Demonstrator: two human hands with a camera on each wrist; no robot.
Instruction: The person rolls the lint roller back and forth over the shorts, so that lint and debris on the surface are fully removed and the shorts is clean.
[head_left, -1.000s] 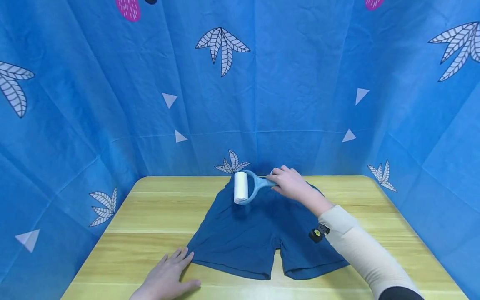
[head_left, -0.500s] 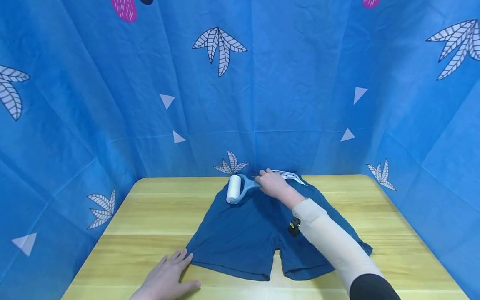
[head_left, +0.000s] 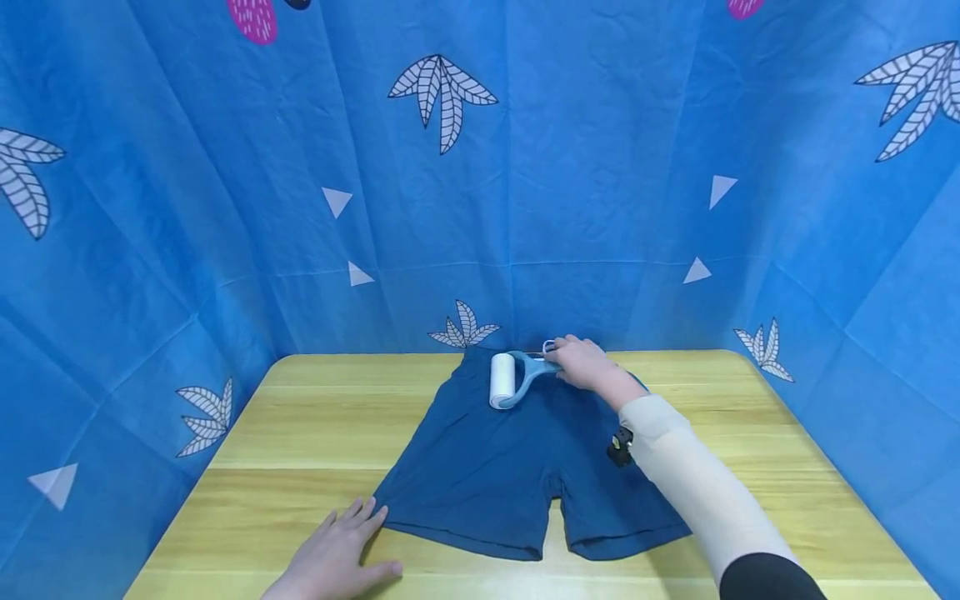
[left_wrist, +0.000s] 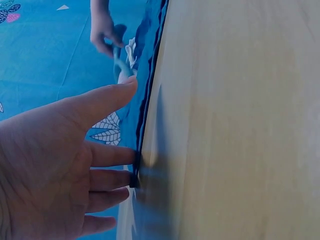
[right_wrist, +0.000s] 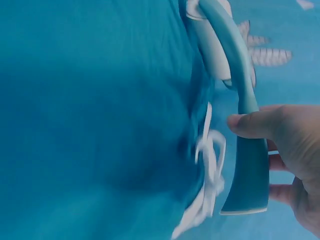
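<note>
Dark blue shorts (head_left: 495,467) lie spread on the table, waistband toward the back. My right hand (head_left: 583,363) grips the blue-grey handle of a lint roller (head_left: 502,382), whose white roll lies over the upper part of the shorts. In the right wrist view, thumb and fingers wrap the handle (right_wrist: 250,170), close above a white drawstring (right_wrist: 210,165) at the waistband. My left hand (head_left: 339,550) lies flat at the lower left corner of the shorts, fingers straight, fingertips on the hem. The left wrist view shows that hand (left_wrist: 55,165) with its fingers spread at the fabric edge.
The wooden table (head_left: 300,433) has rounded back corners. Blue patterned curtains (head_left: 600,167) stand close behind it and along both sides. A beige sleeve (head_left: 697,475) and a small black device (head_left: 620,447) are on the right arm, over the right leg of the shorts.
My right hand and the lint roller first moved left along the waistband, then back to the right. The left hand has stayed at the hem corner.
</note>
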